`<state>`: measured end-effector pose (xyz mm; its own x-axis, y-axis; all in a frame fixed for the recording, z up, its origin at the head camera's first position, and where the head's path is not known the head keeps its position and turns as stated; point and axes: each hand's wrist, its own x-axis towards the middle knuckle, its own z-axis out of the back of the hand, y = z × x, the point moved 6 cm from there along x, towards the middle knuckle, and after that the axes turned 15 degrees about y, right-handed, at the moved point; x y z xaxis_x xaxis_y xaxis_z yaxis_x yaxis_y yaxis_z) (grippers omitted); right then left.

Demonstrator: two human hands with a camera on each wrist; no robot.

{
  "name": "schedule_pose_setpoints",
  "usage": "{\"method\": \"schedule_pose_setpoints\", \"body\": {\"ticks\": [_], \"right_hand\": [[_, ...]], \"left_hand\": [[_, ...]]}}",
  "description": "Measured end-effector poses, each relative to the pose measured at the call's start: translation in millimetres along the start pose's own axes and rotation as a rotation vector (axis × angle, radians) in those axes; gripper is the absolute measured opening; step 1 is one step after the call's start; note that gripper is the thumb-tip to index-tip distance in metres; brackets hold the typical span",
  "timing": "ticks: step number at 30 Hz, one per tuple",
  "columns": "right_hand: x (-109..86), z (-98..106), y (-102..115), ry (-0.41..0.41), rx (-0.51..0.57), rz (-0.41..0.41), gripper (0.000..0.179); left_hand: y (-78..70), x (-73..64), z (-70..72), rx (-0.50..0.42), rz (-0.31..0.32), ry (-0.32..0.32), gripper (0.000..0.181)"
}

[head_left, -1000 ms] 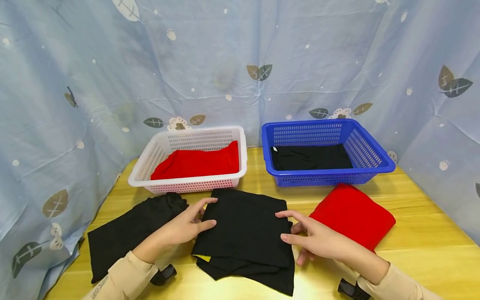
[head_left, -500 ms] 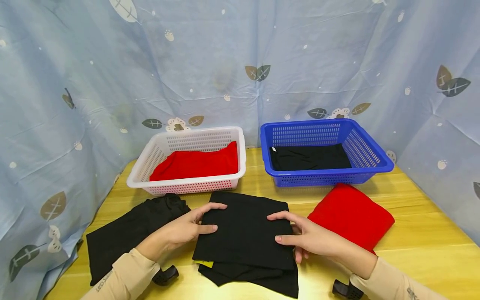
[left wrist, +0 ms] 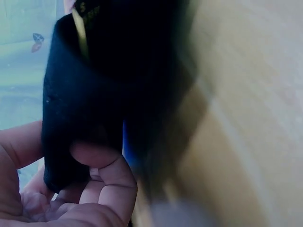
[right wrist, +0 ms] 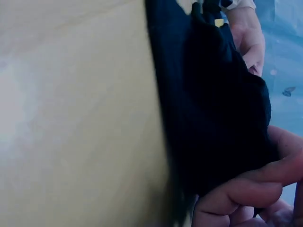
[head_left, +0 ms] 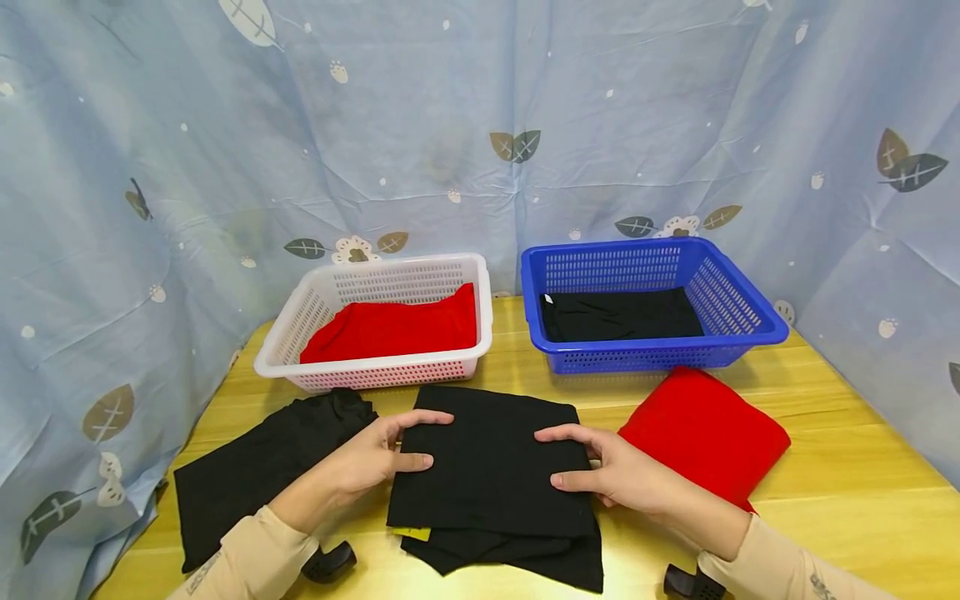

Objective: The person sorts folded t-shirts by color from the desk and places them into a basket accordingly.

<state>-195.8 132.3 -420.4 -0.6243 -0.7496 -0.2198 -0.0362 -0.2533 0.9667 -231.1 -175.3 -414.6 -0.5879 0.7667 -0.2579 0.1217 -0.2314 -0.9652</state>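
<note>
A folded black garment (head_left: 491, 467) is between my two hands at the front middle, its top layers held a little above a lower black layer. A yellow patch (head_left: 411, 533) peeks out at its lower left. With thumb on top and fingers curled under, my left hand (head_left: 360, 462) grips the garment's left edge. On the opposite edge, my right hand (head_left: 626, 475) pinches it the same way. In the left wrist view the cloth (left wrist: 80, 113) hangs between thumb and fingers. Dark cloth (right wrist: 218, 109) also runs into the fingers in the right wrist view.
A white basket (head_left: 375, 367) holding red cloth (head_left: 397, 329) stands behind on the left. Behind on the right is a blue basket (head_left: 645, 343) with folded black cloth (head_left: 622, 315) inside. Another black garment (head_left: 255, 475) lies at left, and a folded red garment (head_left: 705, 433) at right.
The black garment has come slightly nearer to me with both hands on it. My hands have closed in a little on its sides. Baskets and other clothes stay put.
</note>
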Motion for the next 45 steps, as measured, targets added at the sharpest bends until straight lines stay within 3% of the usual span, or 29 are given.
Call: {"method": "schedule_pose_setpoints", "body": {"ticks": [10,18,24,33,39,45], "right_hand": [[-10.2,6.1,20.4,-0.034,-0.048,-0.023,0.060],[-26.7,17.8,44.1,-0.055,-0.116,-0.019,0.061],[-38.7,26.0,60.8,-0.090,-0.182,-0.025,0.061],[-53.6,39.6,85.0,-0.126,-0.200,-0.021,0.059],[-60.3,59.0,97.6,-0.180,-0.245,-0.011,0.056],[-66.3,89.7,104.0,-0.252,-0.273,-0.014,0.053]], "left_hand": [[-28.8,-13.0,-1.2,0.269,0.048,-0.142,0.051],[-57.6,-13.9,-7.2,0.266,-0.017,-0.111,0.049],[-80.5,-15.3,-9.8,0.346,-0.042,-0.141,0.047],[-111.5,-8.3,-15.0,0.234,-0.137,-0.054,0.051],[-130.1,5.4,-11.6,0.208,-0.184,-0.079,0.044],[-145.0,28.6,-7.3,0.189,-0.224,-0.092,0.043]]}}
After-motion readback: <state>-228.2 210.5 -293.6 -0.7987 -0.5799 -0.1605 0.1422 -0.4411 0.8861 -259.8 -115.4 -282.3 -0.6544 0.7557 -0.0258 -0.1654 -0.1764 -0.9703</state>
